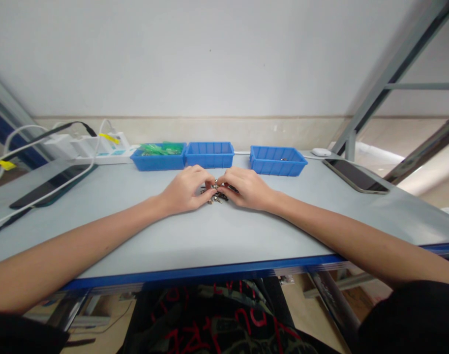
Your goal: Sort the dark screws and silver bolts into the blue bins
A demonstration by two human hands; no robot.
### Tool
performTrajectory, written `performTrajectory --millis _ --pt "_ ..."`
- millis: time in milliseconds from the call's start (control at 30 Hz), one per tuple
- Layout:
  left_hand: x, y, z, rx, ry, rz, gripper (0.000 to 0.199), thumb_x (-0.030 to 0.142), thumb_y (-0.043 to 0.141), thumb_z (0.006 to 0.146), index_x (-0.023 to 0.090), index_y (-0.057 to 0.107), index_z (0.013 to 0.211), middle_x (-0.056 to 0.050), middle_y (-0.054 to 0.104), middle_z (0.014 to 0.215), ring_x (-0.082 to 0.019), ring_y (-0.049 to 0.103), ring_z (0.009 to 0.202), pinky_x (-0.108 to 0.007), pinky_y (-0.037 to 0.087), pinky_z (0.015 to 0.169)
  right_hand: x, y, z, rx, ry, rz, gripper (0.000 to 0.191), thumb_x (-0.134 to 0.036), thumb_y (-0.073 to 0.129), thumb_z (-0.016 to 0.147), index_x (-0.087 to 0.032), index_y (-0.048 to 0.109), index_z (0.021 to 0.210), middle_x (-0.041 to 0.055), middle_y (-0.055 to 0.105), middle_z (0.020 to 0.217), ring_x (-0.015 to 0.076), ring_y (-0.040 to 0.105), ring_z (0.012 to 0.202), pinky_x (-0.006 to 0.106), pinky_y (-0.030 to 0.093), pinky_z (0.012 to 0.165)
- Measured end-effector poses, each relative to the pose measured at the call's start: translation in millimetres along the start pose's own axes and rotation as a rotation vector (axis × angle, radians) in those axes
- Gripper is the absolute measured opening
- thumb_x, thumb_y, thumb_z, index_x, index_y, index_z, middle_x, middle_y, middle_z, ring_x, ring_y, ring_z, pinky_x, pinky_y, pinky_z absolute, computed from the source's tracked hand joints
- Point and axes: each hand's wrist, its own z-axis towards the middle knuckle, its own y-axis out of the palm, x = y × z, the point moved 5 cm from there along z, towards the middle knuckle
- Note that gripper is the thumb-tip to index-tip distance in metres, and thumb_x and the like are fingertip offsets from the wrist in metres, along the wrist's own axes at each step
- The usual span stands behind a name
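Both hands meet over a small pile of metal parts (217, 198) near the middle of the grey table. My left hand (190, 189) has its thumb and forefinger pinched on a small metal part (215, 186). From the other side, my right hand (245, 189) pinches at the same spot, its fingertips nearly touching those of the left. The part between the fingertips is too small to make out in detail, and the fingers partly cover the pile.
Along the wall stand a blue bin (160, 162) with green bags, a middle blue bin (209, 160) and a right blue bin (278, 167) with small bits. Phones (357, 176) lie at both sides. A power strip (106, 156) with cables is at left.
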Motion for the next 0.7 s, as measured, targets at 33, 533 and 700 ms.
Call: performTrajectory --millis 33,533,700 --pt "-0.4 0.2 -0.2 0.001 -0.002 0.001 0.007 0.024 0.052 0.084 0.017 0.053 0.085 -0.001 0.06 0.076 -0.016 0.053 0.076 -0.029 0.041 0.071 0.2 0.4 0.0 -0.005 0.0 0.006 0.014 -0.023 0.045 0.09 -0.014 0.056 0.088 0.0042 0.059 0.074 0.0143 0.051 0.069 0.025 0.038 0.061" --pt "-0.8 -4.3 2.0 -0.018 0.002 -0.132 0.007 0.023 0.058 0.081 0.017 0.056 0.079 -0.002 0.062 0.078 -0.015 0.055 0.08 -0.027 0.045 0.073 0.3 2.4 0.9 -0.007 -0.004 0.049 0.017 -0.022 0.045 0.09 -0.013 0.056 0.081 0.0047 0.06 0.07 0.0138 0.051 0.065 0.024 0.038 0.059" --pt "-13.8 -10.8 -0.8 0.143 -0.13 -0.07 0.016 0.029 0.059 0.081 0.017 0.055 0.072 -0.001 0.06 0.073 -0.014 0.056 0.072 -0.026 0.045 0.07 7.6 -0.9 -0.1 0.02 0.124 0.097 0.016 -0.023 0.048 0.088 -0.013 0.057 0.079 0.0056 0.061 0.072 0.0137 0.053 0.065 0.024 0.038 0.059"
